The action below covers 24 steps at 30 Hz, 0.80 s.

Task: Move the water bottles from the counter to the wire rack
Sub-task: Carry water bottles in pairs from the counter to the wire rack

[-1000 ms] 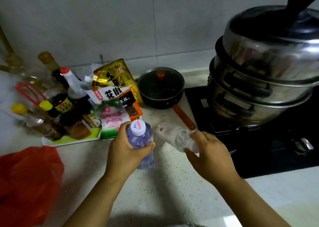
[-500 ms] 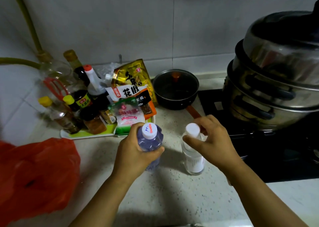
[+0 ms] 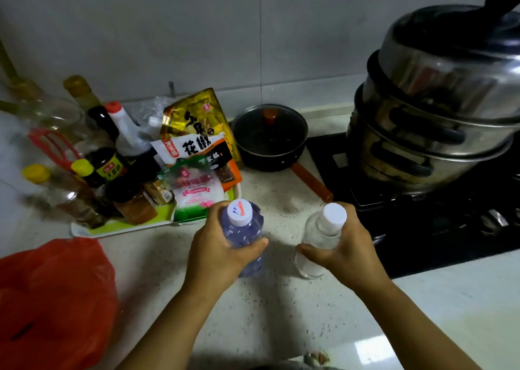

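Bottles (image 3: 243, 234) gripped, seasoning tray (image 3: 84, 227) behind; stove (image 3: 422, 215) right

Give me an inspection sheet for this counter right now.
Surface: pale speckled counter, black stove at right.
Job's things: purple bottle and clear bottle, both upright; wire rack not in view.
Clutter: tray of sauce bottles and packets, small pan, stacked steamer pot, red bag.
Hands: left hand grips the purple bottle; right hand grips the clear bottle.
Cables: nothing seen.
Surroundings: grey tiled wall.
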Each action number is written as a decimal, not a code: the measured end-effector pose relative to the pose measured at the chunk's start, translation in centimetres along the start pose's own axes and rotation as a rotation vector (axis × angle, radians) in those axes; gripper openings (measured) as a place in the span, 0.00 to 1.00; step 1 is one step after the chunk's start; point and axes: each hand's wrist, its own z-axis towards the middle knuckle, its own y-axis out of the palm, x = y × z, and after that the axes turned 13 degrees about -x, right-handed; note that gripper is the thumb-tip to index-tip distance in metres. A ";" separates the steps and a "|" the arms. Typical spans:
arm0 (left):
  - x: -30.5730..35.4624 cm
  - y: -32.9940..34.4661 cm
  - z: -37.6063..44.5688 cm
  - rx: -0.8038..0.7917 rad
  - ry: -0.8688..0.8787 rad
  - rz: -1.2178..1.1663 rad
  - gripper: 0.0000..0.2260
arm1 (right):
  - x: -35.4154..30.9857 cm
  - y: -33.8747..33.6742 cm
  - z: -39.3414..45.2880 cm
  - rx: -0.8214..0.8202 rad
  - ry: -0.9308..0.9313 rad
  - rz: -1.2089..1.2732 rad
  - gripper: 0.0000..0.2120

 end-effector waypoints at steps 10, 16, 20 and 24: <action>-2.1 0.8 -0.6 0.011 -0.063 -0.059 0.32 | 0.5 1.2 -1.7 0.114 0.038 0.068 0.35; -0.4 1.4 -1.5 -0.082 -0.097 -0.009 0.33 | 0.6 0.4 -3.6 0.079 0.041 0.035 0.33; 1.9 3.1 -3.3 -0.191 -0.052 0.080 0.34 | 1.7 -2.0 -7.0 0.103 0.030 0.060 0.28; 5.9 7.8 -5.3 -0.280 0.017 0.136 0.33 | 4.2 -5.8 -12.0 0.171 0.024 0.066 0.29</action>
